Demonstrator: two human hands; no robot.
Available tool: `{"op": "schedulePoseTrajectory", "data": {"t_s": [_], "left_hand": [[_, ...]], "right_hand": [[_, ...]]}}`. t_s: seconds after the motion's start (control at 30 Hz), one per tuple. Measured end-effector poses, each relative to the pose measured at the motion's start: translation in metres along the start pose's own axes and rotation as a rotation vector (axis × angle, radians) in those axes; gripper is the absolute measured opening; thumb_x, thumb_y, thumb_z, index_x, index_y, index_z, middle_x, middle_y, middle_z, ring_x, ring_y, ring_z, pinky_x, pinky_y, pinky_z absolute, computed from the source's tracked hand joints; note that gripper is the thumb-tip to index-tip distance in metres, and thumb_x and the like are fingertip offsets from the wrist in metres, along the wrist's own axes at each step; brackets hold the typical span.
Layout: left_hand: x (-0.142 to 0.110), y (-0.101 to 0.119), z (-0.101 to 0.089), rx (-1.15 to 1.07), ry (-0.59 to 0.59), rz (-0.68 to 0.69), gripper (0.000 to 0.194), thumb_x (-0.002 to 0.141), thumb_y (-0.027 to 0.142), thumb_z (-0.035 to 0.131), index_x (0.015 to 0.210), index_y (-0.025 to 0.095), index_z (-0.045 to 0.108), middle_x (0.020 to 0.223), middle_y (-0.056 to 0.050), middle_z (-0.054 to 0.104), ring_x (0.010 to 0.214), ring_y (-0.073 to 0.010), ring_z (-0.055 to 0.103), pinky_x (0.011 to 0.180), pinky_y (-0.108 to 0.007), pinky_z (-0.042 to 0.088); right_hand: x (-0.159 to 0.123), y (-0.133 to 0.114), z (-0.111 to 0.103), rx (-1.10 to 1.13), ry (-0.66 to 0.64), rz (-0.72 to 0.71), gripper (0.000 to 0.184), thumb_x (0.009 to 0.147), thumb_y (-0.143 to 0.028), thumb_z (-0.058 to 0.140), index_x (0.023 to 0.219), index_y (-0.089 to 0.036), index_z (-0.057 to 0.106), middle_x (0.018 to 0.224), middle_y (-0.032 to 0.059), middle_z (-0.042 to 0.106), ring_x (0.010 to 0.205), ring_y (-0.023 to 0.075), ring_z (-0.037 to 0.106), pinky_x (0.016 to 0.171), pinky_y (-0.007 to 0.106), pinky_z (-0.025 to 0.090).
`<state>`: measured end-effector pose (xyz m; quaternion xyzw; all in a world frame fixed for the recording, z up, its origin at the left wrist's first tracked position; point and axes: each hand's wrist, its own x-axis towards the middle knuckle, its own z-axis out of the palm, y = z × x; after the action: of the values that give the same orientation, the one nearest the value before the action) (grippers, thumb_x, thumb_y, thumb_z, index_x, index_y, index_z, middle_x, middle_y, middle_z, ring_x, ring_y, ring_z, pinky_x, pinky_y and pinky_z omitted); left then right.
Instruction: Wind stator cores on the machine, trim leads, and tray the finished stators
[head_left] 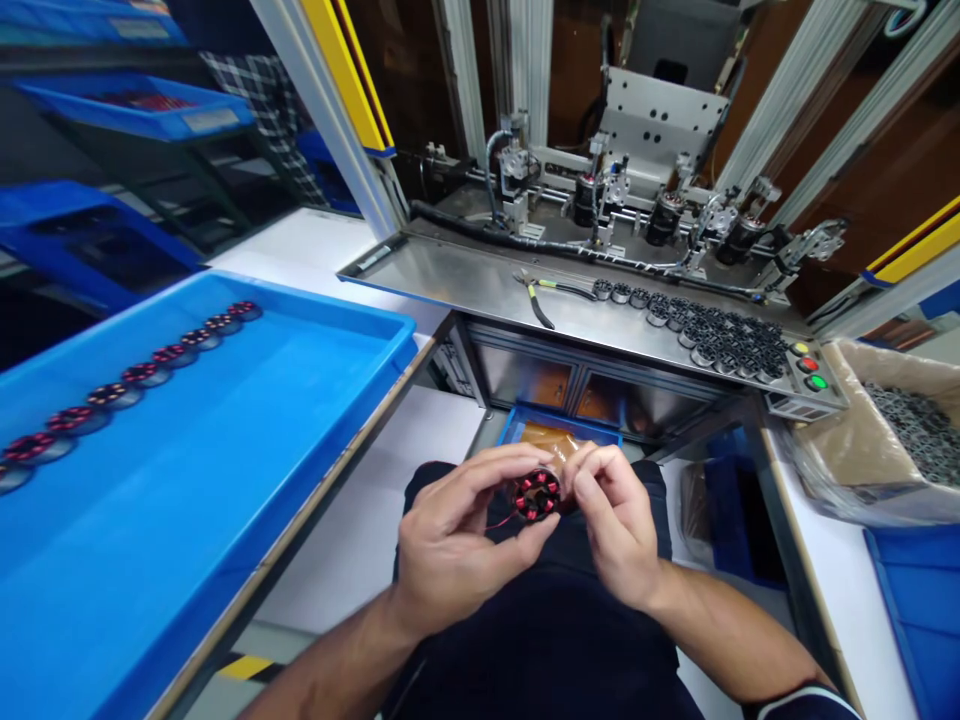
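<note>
Over my lap, my left hand (459, 530) grips a round motor stator (538, 494) between thumb and fingers. Red wire coils sit around its dark core, and a loose red wire (501, 522) trails from its left side. My right hand (616, 515) is at the stator's right edge, thumb and fingers pinched together. Whatever lies between those fingertips is hidden.
A blue tray (322, 400) at left holds a row of wound stators (174, 354). On the metal bench lie pliers (544, 295) and many black cores (720, 335), before a winding machine (592, 195). A lined carton (847, 425) of dark parts stands right. Someone in checked clothing (259, 110) is behind.
</note>
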<state>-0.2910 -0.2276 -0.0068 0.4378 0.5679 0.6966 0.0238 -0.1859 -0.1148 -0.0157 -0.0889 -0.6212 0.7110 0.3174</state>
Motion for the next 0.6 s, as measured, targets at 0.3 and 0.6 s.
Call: {"op": "schedulePoseTrajectory", "data": {"t_s": [0.3,0.6], "left_hand": [[-0.003,-0.002,-0.003,0.056,-0.079,0.016,0.055,0.066,0.000,0.079,0.115,0.025,0.070,0.107,-0.006,0.076,0.097,-0.0211,0.073,0.091,-0.032,0.061],[0.002,-0.003,-0.001,-0.195,-0.023,-0.111,0.052,0.065,-0.003,0.079,0.110,0.024,0.073,0.107,-0.003,0.076,0.097,-0.0158,0.073,0.090,-0.021,0.059]], "right_hand": [[0.011,-0.020,0.002,-0.228,-0.003,-0.197,0.009,0.093,-0.020,0.062,0.084,-0.021,0.059,0.088,0.0017,0.053,0.081,0.0153,0.052,0.074,0.031,0.042],[0.006,-0.006,0.007,0.109,0.086,0.033,0.013,0.091,-0.028,0.068,0.084,-0.020,0.061,0.084,-0.0002,0.053,0.075,0.0128,0.049,0.069,0.026,0.041]]}}
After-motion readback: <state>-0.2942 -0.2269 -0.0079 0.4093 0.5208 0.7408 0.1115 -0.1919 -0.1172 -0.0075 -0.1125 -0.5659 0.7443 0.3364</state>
